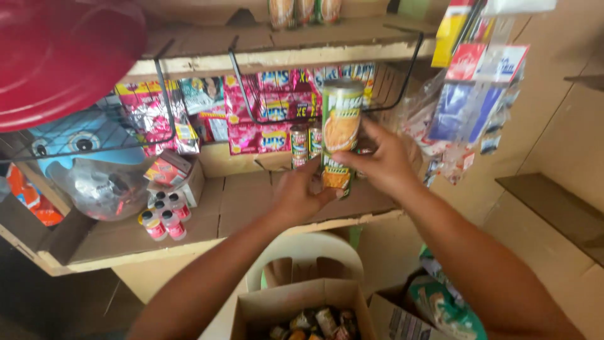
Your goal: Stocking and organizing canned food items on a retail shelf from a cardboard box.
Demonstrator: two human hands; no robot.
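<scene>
Head view: both hands up at a cardboard-lined wooden shelf (245, 201). Right hand (384, 165) wraps the side of a tall green-and-yellow snack can (340, 132), held upright just above the shelf; left hand (299, 196) cups its base, fingers closed under it. Small tins (306, 143) stand behind. Pink sachet packs (277, 113) hang under the upper shelf (283, 53). Small pink-capped bottles (162, 217) sit left. Open carton (302, 311) of goods below, white plastic chair (308, 249) behind it. Plywood walls.

Small bottles (162, 218) stand left on the shelf (245, 201), cans (306, 143) behind, open box (302, 308) below.
</scene>
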